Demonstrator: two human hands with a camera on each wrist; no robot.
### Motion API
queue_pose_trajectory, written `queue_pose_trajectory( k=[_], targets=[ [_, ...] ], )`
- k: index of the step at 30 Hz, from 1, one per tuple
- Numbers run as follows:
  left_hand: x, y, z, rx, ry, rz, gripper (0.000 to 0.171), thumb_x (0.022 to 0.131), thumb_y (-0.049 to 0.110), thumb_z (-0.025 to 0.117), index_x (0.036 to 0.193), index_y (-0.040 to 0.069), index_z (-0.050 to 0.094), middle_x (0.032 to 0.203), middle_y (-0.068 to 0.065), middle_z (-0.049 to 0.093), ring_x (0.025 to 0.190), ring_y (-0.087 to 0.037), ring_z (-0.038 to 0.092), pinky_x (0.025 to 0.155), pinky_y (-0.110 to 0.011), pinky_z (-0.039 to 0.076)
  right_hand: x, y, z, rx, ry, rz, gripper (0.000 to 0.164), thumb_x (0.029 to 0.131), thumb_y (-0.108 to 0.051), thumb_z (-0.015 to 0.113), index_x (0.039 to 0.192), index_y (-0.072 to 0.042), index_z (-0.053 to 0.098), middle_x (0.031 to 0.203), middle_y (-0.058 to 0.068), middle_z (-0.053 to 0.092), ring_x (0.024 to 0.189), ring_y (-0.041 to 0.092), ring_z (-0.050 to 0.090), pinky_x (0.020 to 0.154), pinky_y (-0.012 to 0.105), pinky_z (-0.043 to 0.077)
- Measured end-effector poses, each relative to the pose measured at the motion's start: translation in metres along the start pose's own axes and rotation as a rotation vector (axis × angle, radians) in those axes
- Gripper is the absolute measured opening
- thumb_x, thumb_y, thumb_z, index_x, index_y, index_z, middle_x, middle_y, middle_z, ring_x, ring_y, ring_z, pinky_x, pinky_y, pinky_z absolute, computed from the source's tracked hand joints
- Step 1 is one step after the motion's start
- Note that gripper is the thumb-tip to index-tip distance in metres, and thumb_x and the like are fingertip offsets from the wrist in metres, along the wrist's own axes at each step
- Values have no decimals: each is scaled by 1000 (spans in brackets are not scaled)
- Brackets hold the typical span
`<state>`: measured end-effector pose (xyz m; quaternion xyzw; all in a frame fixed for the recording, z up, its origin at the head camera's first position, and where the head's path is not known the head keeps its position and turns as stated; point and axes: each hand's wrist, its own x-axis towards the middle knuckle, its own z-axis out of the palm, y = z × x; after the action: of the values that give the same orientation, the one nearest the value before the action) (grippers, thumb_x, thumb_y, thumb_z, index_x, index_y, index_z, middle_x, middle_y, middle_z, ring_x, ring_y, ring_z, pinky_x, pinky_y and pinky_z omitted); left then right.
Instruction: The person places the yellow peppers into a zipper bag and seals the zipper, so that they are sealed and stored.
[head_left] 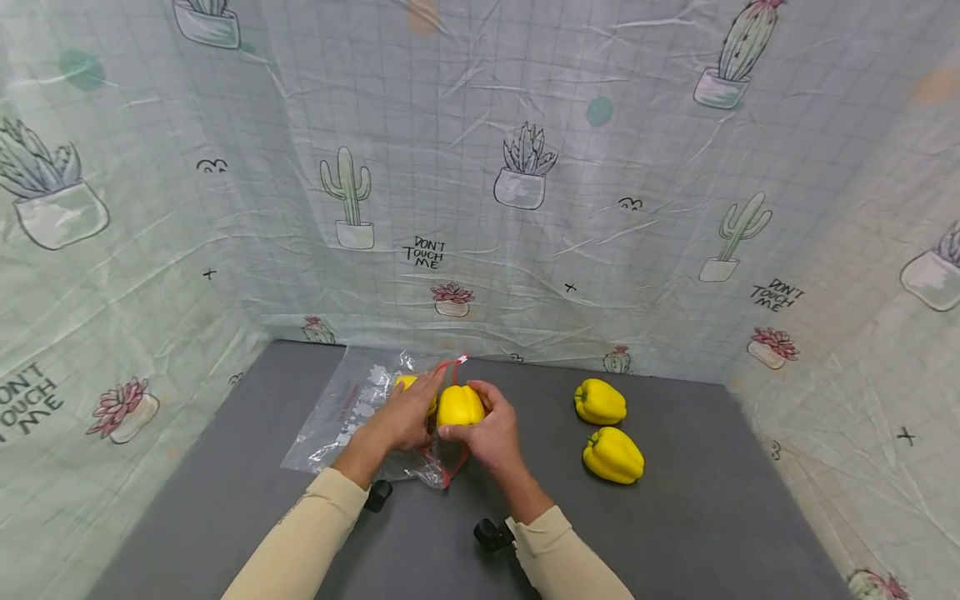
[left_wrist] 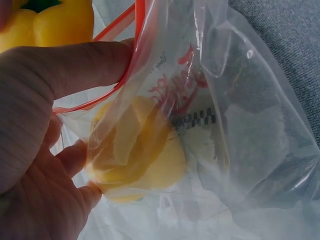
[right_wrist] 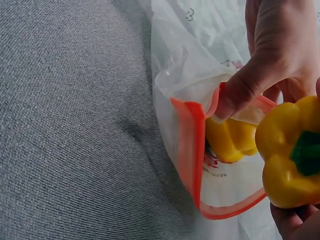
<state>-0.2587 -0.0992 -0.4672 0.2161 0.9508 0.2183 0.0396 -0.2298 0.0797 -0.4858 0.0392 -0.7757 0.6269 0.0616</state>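
My left hand (head_left: 407, 419) pinches the red-edged mouth of a clear zip bag (head_left: 330, 429), thumb over the rim and other fingers outside. One yellow bell pepper (left_wrist: 142, 155) lies within the bag, seen through the plastic in the left wrist view. In my right hand (head_left: 498, 429), a second yellow bell pepper (head_left: 461, 406) is gripped right beside the open mouth. Its green stem end (right_wrist: 307, 152) shows in the right wrist view. The red rim (right_wrist: 192, 150) gapes wide there, with the bagged pepper visible behind it.
Two more yellow bell peppers, a farther one (head_left: 600, 402) and a nearer one (head_left: 613, 455), lie to the right on the grey table (head_left: 690, 500). A cactus-printed curtain (head_left: 585, 250) encloses the back and both sides. Dark wrist cameras sit below both hands.
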Motion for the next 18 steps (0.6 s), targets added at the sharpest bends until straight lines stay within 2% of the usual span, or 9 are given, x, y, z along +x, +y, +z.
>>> queue_pose_trajectory(
  k=[4,10,14,18],
  targets=[
    [0,-1,0,-11,13,12,117,76,5,87,168,8,14,168,-17,37,155,-38,37,127,-69,18,4,2,3,24,-34,-9,82,68,-4,96,141,-2,59,135,16,70,116,31,65,97,40,54],
    [0,-2,1,-5,23,38,113,79,8,87,167,7,17,167,-17,38,155,-37,36,126,-70,19,1,5,8,16,-18,-20,80,69,-6,96,140,-4,60,139,13,67,120,31,63,100,42,52],
    [-1,-2,3,-12,29,31,113,79,11,88,167,7,18,166,-17,40,156,-37,35,126,-69,19,-4,4,8,-16,-15,-35,79,68,-10,97,139,-8,62,140,12,66,124,32,61,101,43,51],
    [-2,-4,3,-15,33,18,113,80,15,89,168,9,18,166,-16,41,157,-36,34,127,-68,18,-4,5,8,-15,-63,-47,78,70,-10,96,140,-7,62,141,13,66,124,33,61,100,43,52]
  ],
)
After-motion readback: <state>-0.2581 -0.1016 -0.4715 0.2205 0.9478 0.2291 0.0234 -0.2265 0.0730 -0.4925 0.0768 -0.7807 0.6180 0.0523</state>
